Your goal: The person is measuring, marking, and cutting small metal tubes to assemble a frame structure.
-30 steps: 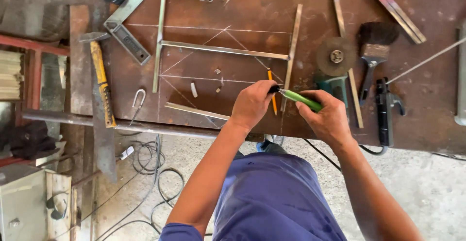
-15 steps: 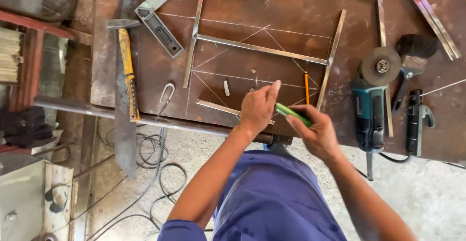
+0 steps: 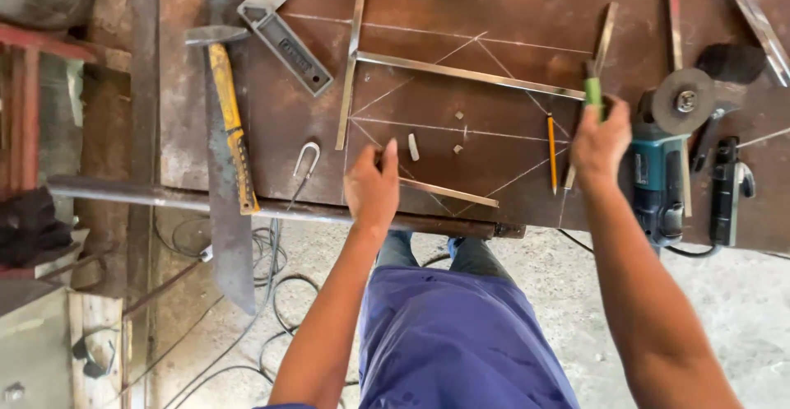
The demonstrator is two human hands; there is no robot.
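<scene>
From the head view, a rusty brown steel counter (image 3: 527, 14) fills the upper half, chalk lines crossing its top. The left hand (image 3: 373, 185), at about 7 o'clock from the counter's middle, rests with fingers loosely spread on the near end of a short flat steel strip (image 3: 448, 192) that lies slanted near the counter's front edge; whether it grips the strip or only presses on it I cannot tell. The right hand (image 3: 601, 139), well apart at 3 o'clock, is clenched around a green-handled tool (image 3: 592, 90), its green end sticking up out of the fist toward 12 o'clock. Just beside that hand, at its 9 o'clock, lies a thin orange pencil (image 3: 551, 150). At its 3 o'clock sits a teal angle grinder (image 3: 658, 170) with a grey disc. A long steel bar (image 3: 469, 74) runs across the counter's middle, meeting an upright bar (image 3: 352, 63) at 10 o'clock. Farther toward 9 o'clock lie a yellow-handled hammer (image 3: 226, 109) and a grey metal try square (image 3: 284, 34). A small U-shaped wire hook (image 3: 306, 160) lies near the front edge.
</scene>
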